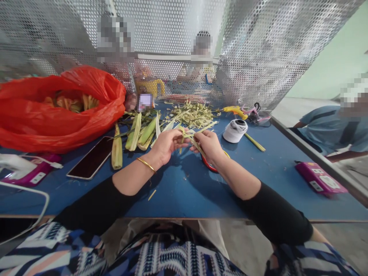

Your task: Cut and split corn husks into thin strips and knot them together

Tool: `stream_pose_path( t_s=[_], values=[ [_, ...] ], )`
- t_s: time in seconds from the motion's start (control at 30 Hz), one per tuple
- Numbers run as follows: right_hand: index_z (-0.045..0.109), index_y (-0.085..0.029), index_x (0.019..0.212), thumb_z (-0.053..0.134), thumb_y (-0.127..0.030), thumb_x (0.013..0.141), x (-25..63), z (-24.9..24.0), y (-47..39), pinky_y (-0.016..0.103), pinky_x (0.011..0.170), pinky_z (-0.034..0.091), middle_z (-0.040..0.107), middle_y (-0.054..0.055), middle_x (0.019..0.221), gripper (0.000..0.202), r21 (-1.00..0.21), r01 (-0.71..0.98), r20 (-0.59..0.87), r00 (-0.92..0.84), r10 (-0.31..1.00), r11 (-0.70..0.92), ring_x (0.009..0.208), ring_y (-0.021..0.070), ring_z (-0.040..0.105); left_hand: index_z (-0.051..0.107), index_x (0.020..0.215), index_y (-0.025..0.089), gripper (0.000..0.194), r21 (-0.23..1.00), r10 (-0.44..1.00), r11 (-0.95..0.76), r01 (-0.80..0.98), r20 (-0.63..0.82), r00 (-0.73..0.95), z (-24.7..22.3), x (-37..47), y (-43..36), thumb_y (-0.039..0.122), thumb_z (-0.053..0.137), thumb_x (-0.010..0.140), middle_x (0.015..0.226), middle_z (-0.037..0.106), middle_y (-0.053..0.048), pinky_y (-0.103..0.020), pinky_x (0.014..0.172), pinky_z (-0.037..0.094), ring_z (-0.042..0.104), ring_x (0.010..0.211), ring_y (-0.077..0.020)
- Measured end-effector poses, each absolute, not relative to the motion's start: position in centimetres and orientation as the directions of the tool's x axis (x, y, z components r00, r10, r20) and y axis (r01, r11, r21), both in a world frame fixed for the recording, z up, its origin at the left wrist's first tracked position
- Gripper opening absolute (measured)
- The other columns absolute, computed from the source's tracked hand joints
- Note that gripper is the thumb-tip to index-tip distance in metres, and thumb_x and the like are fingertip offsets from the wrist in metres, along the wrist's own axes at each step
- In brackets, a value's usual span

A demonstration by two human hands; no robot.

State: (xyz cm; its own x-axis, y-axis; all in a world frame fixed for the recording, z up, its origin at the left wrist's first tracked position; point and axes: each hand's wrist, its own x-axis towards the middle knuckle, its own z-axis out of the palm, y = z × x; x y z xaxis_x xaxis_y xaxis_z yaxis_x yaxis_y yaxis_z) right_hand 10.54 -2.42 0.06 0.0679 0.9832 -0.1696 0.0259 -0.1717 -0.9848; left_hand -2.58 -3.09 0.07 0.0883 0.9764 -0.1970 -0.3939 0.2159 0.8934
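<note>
My left hand (169,143) and my right hand (208,145) meet above the middle of the blue table. Between them they hold pale green leaf strips (188,134), which cross one another near the fingertips. Both sets of fingers are pinched on the strips. Under my right hand and wrist lies something with red and yellow loops, perhaps scissors (209,165), mostly covered. Just beyond my hands is a pile of cut leaf strips (195,114). Several thick green husk pieces (147,133) lie left of my left hand. A white thread spool (235,131) stands to the right.
A red plastic bag (94,126) with dried husks fills the back left. Near it lie a phone (91,158) and a purple power strip (37,170). A yellow glue gun (235,111), a green stalk (255,142) and another purple power strip (319,178) are on the right. A perforated screen (172,23) borders the back; people are beyond it and at right.
</note>
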Motion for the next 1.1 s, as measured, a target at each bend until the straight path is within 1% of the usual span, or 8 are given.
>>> stream_pose_path(
  t_s=[0.23, 0.37, 0.5, 0.57, 0.73, 0.83, 0.93, 1.1],
  values=[
    [0.05, -0.017, 0.064, 0.047, -0.007, 0.084, 10.5, 0.3, -2.9, 0.018, 0.035, 0.042, 0.06, -0.002, 0.051, 0.022, -0.973, -0.034, -0.227, 0.012, 0.974, -0.226, 0.037, 0.009, 0.056, 0.07, 0.076, 0.012, 0.016, 0.943, 0.989, 0.145, -0.299, -0.149, 0.009, -0.6, -2.2, -3.2, 0.01, 0.078, 0.063, 0.067, 0.067, 0.0, -0.018, 0.052, 0.049, 0.061, 0.055, -0.008],
    [0.055, -0.016, 0.07, 0.047, -0.02, 0.091, 10.8, 0.2, -2.9, 0.019, 0.036, 0.042, 0.064, 0.001, 0.057, 0.022, -0.964, 0.041, -0.267, -0.127, 0.955, -0.264, 0.038, 0.0092, 0.057, 0.071, 0.078, 0.014, 0.016, 0.949, 0.981, 0.132, -0.287, -0.166, -0.098, -0.7, -2.6, -2.6, 0.013, 0.077, 0.064, 0.069, 0.069, -0.001, -0.016, 0.045, 0.04, 0.062, 0.057, -0.0089],
    [0.055, -0.019, 0.085, 0.049, -0.013, 0.085, 11.4, -0.2, -2.8, 0.02, 0.045, 0.045, 0.068, -0.002, 0.066, 0.008, -0.962, 0.257, 0.048, -0.183, 0.982, 0.095, 0.043, 0.0097, 0.059, 0.07, 0.079, 0.016, 0.013, 0.959, 0.965, 0.102, -0.264, -0.16, -0.206, -0.6, -3.1, -2.0, 0.015, 0.073, 0.066, 0.074, 0.072, -0.001, -0.015, 0.041, 0.029, 0.064, 0.06, -0.0095],
    [0.057, -0.02, 0.097, 0.046, -0.01, 0.083, 11.7, -0.3, -2.9, 0.023, 0.056, 0.049, 0.07, -0.002, 0.076, 0.02, -0.893, 0.318, 0.234, -0.273, 0.933, 0.318, 0.053, 0.0103, 0.063, 0.07, 0.077, 0.016, 0.012, 0.967, 0.962, 0.099, -0.235, -0.153, -0.227, -0.5, -3.2, -1.9, 0.016, 0.074, 0.066, 0.069, 0.07, 0.0, -0.015, 0.04, 0.027, 0.063, 0.059, -0.0091],
    [0.064, -0.019, 0.091, 0.051, -0.013, 0.078, 12.1, -0.1, -3.3, 0.024, 0.067, 0.047, 0.068, 0.0, 0.079, 0.019, -0.766, 0.358, 0.304, -0.529, 0.792, 0.533, 0.07, 0.0127, 0.063, 0.064, 0.068, 0.015, 0.013, 0.975, 0.975, 0.107, -0.195, -0.142, -0.171, -0.7, -3.0, -2.2, 0.015, 0.076, 0.063, 0.058, 0.063, 0.003, -0.016, 0.036, 0.025, 0.053, 0.047, -0.0058],
    [0.062, -0.019, 0.078, 0.054, -0.02, 0.081, 12.2, 0.2, -3.3, 0.023, 0.062, 0.04, 0.06, -0.002, 0.066, 0.009, -0.663, 0.425, 0.439, -0.446, 0.78, 0.616, 0.061, 0.0113, 0.053, 0.064, 0.067, 0.014, 0.012, 0.975, 0.985, 0.133, -0.177, -0.15, -0.09, -0.8, -2.8, -2.5, 0.015, 0.076, 0.064, 0.06, 0.065, 0.002, -0.017, 0.036, 0.024, 0.052, 0.044, -0.0056],
    [0.054, -0.019, 0.066, 0.053, -0.026, 0.083, 12.4, 0.2, -2.9, 0.025, 0.062, 0.036, 0.055, -0.001, 0.069, 0.018, -0.593, 0.501, 0.597, -0.251, 0.762, 0.63, 0.065, 0.0121, 0.049, 0.066, 0.067, 0.014, 0.012, 0.977, 0.988, 0.153, -0.15, -0.153, 0.013, -0.8, -2.6, -2.8, 0.017, 0.077, 0.064, 0.07, 0.071, -0.003, -0.018, 0.038, 0.026, 0.061, 0.051, -0.0093],
    [0.041, -0.021, 0.062, 0.049, -0.027, 0.083, 12.9, -0.1, -1.8, 0.025, 0.057, 0.028, 0.046, -0.003, 0.06, 0.024, -0.629, 0.644, 0.467, -0.134, 0.874, 0.435, 0.058, 0.012, 0.039, 0.067, 0.067, 0.015, 0.016, 0.981, 0.978, 0.171, -0.094, -0.157, 0.136, -0.8, -2.5, -3.1, 0.023, 0.08, 0.063, 0.074, 0.073, -0.005, -0.018, 0.04, 0.027, 0.062, 0.054, -0.0102]
  ],
)
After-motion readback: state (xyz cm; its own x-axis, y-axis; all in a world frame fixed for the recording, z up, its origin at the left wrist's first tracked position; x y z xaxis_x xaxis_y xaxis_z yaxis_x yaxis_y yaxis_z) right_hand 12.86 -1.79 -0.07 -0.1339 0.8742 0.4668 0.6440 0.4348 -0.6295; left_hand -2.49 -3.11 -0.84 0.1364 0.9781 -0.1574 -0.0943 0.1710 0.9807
